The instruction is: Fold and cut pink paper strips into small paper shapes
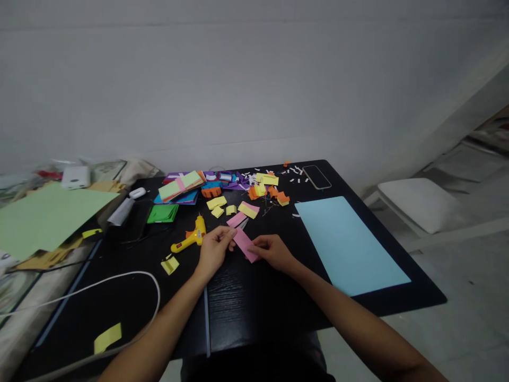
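Centrally, a folded-looking pink paper strip (pixel 243 241) sits between the two hands, just above the black table (pixel 238 313); the left hand (pixel 217 245) pinches its far end between thumb and fingers, while the right hand (pixel 275 252) grips its near end in the same narrow way; just beyond it, a grey metal tool (pixel 243 224), perhaps scissors, lies partly hidden, near a flat pink piece (pixel 236 219); to the left of the left hand rests a yellow glue gun (pixel 191 237), its nozzle pointing away from the person, with a creased yellow piece (pixel 169 265) near its handle; farther back lie a green paper stack (pixel 163 213), a pale green bundle (pixel 181 184) with a pink band, and orange scraps (pixel 253 193); on the right, a light blue sheet (pixel 350 246) lies flat, well apart from the pink strip, with a phone (pixel 317 177) behind it; at lower left, a white cable (pixel 157 286) curves near a loose yellow slip (pixel 107 338).
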Demonstrator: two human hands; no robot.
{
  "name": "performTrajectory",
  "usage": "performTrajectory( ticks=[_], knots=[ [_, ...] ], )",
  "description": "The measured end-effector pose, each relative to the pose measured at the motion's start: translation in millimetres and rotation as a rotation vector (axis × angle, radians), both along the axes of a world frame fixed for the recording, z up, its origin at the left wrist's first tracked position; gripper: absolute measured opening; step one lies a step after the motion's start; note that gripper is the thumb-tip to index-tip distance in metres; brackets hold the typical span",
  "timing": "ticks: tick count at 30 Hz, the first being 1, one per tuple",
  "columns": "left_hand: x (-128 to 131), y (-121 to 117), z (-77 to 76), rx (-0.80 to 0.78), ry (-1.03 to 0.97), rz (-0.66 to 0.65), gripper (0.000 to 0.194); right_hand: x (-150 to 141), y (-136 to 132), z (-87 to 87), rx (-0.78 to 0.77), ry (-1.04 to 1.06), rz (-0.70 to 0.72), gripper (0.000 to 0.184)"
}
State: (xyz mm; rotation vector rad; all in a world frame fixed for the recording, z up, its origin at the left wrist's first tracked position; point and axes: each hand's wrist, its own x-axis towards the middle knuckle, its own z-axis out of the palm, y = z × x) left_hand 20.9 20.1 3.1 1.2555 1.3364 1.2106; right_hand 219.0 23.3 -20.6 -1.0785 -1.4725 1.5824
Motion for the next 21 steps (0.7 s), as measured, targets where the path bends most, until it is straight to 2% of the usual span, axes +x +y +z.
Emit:
performTrajectory(
  ticks=[4,9,12,16,21],
  knots=[
    [5,-3,-0.7,-0.03,-0.003,-0.12,0.033,0,0,2.3,0.084,0.018,-0.044,0.031],
    [11,-7,-0.9,-0.024,-0.014,-0.221,0.034,0,2,1.5,0.1,0.023,-0.108,0.027],
    [11,-8,-2.4,-0.008,-0.001,-0.226,0.032,0,3,0.5,0.106,0.066,-0.145,0.026],
    [10,-7,-7.0,-0.001,0.006,-0.204,0.028,0,1,2.0,0.123,0.099,-0.136,0.037],
    [10,-7,-9.2,0.006,0.001,-0.179,0.026,-2,-2,4.5,0.105,0.094,-0.134,0.026]
  ],
)
